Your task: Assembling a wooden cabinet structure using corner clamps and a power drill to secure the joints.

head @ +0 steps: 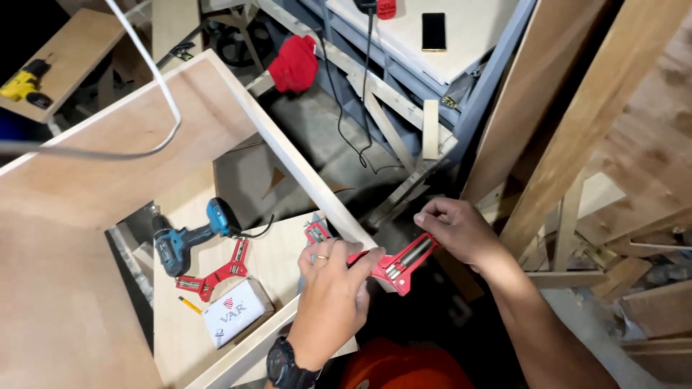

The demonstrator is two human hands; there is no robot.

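At the far left a yellow drill point(23, 83) lies on a wooden board, well apart from the work; a white cable point(162, 86) loops across the large plywood panel point(108, 158) that forms one wall of an open box-like carcass; inside that open box, on its lower panel, lie a teal cordless drill point(184, 238), a 2nd red corner clamp point(216, 272) lying loose, a yellow pencil point(190, 305) and a small white cardboard box point(232, 313), closed, so its contents cannot be told. Moving right, the person's left hand point(333, 288), with a ring and a black wristwatch, is pressed with curled fingers onto the red corner clamp point(393, 265) that sits at the corner where the pale panel edge point(303, 162) meets the lower board; the right hand point(461, 230) pinches the clamp's screw handle end between thumb and fingers. Judged from this, the clamp is seated on the joint but looks only partly tightened, and the loose clamp suggests at least 1 more corner is unclamped. Further right lean bare timber planks point(577, 115); behind, a red cloth point(294, 63) lies on the floor and a dark phone point(433, 32) rests on a bench.
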